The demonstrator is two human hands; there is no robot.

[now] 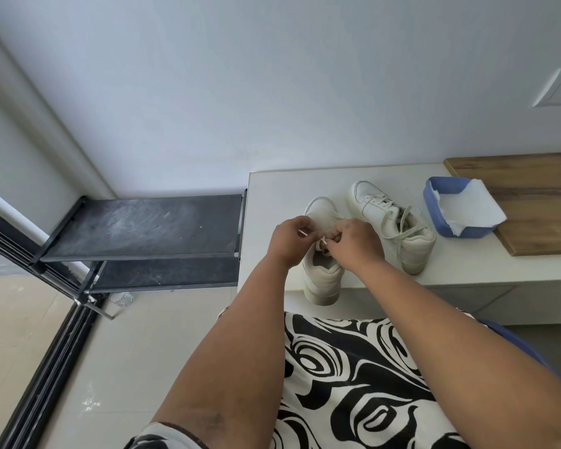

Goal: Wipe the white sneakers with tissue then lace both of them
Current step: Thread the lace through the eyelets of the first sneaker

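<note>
On the white bench (272,189) two white sneakers stand side by side, toes pointing to the wall. Over the near sneaker (321,270), which lies at the front edge of the bench with its heel over the edge, both hands meet above the tongue. The left hand (289,241) has its fingers curled and seems to pinch a lace end, and the right hand (353,243) also has curled fingers that pinch the lace (322,244) near the top eyelets. The far sneaker (392,222) is to the right and a little further back, just beside the first one; its laces are threaded through the eyelets and the loose ends lie across its opening. Near it, to the right, a blue tray (434,218) holds white tissue (473,209), and the tray rests partly on a wooden board (538,196). Left of the bench stands a black rack (143,228) with two dusty shelves. A black and white patterned cloth covers the lap of the person.
</note>
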